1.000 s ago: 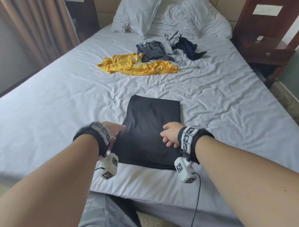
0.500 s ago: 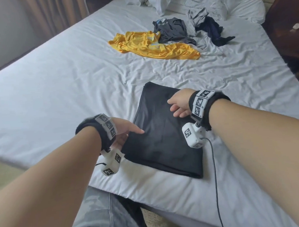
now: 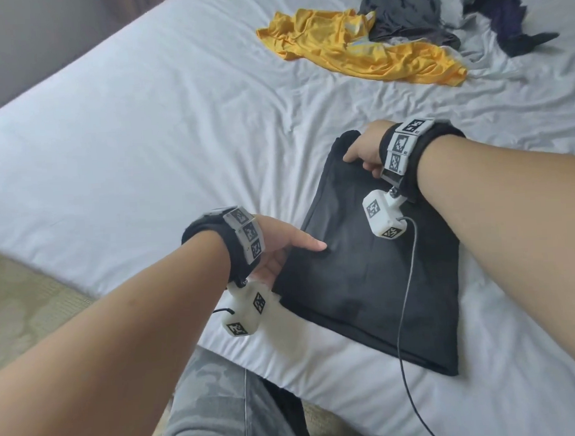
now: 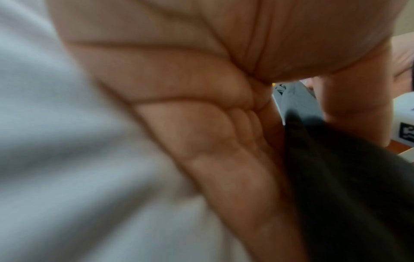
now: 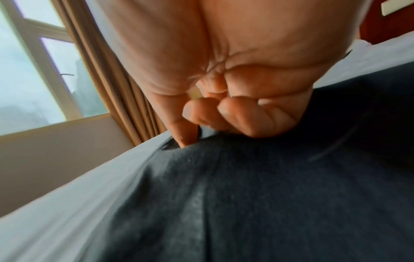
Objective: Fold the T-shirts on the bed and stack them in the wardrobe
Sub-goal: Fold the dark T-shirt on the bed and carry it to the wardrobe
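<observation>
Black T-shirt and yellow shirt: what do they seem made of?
The black T-shirt looks like a matte knit, probably cotton jersey: the right wrist view shows a fine, slightly fuzzy surface with no sheen. The yellow shirt looks thinner and slicker, perhaps polyester sportswear: it catches light and crumples in sharp, thin folds. Neither can be confirmed by sight.

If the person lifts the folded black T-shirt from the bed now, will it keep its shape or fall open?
The black T-shirt is thin soft cloth, so it would probably sag and unfold if lifted by one edge. The left hand at its near side and the right hand at its far corner likely help support it. It looks light.
</observation>
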The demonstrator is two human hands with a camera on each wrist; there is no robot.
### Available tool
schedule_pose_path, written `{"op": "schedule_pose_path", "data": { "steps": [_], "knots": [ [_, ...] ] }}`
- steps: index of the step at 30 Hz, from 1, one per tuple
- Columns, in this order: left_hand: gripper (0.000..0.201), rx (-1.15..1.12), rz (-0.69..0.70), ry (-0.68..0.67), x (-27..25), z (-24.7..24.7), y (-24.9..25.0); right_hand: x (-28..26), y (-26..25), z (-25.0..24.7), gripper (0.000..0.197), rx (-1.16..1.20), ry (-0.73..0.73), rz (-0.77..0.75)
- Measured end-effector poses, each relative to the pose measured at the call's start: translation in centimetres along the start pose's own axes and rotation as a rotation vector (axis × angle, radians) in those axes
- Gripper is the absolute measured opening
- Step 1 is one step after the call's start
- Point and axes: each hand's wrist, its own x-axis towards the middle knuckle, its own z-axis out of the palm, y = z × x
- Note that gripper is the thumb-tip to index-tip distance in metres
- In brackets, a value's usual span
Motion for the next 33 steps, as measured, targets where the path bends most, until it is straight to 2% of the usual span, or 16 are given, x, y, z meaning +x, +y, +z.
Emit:
{"op": "schedule_pose_path", "data": {
  "steps": [4, 6, 7, 10, 11, 13, 15, 20, 22, 25, 27, 30, 33],
  "knots": [
    [0.043, 0.061, 0.027, 0.015, -0.4, 0.3, -0.2, -1.6, 0.8, -1.6, 0.017, 0.163, 0.043, 0.035],
    [0.044, 0.064, 0.038, 0.038, -0.8, 0.8, -0.8, -3.0, 1.2, -2.8, 0.024, 0.234, 0.054, 0.058],
    [0.05, 0.07, 0.046, 0.068, -1.2, 1.1, -1.1, -4.1, 1.4, -3.5, 0.03, 0.264, 0.051, 0.064],
    [0.091, 0.236, 0.093, 0.226, -0.6, 1.8, -1.8, -7.3, 2.6, -5.8, 0.046, 0.301, 0.058, 0.059],
    [0.088, 0.345, 0.148, 0.31, -1.3, 2.7, -1.7, -8.6, 3.1, -6.8, 0.049, 0.298, 0.075, 0.05],
    [0.067, 0.59, 0.256, 0.48, -3.8, 4.4, -2.2, -11.4, 4.3, -9.0, 0.043, 0.268, 0.127, 0.022],
    [0.057, 0.644, 0.365, 0.547, -6.5, 5.6, -2.8, -14.4, 5.9, -11.3, 0.031, 0.212, 0.17, -0.016],
    [0.031, 0.339, 0.674, 0.46, -12.5, 6.6, -1.8, -22.6, 11.8, -15.8, 0.021, 0.216, 0.27, -0.069],
    [0.037, 0.272, 0.765, 0.387, -15.9, 7.7, -0.9, -25.6, 14.5, -17.1, 0.022, 0.252, 0.319, -0.042],
    [0.069, 0.188, 0.886, 0.312, -19.7, 9.6, 0.4, -29.7, 18.3, -18.6, 0.023, 0.308, 0.34, 0.013],
    [0.058, 0.138, 0.96, 0.277, -21.3, 11.3, 1.0, -32.2, 20.7, -19.0, 0.022, 0.36, 0.325, 0.032],
    [0.048, 0.037, 0.992, 0.261, -21.7, 13.8, 1.7, -34.4, 24.4, -18.8, 0.041, 0.469, 0.229, 0.09],
    [0.03, 0.064, 0.955, 0.26, -20.2, 16.0, 2.5, -34.6, 27.5, -17.8, 0.046, 0.533, 0.173, 0.131]
  ]
}}
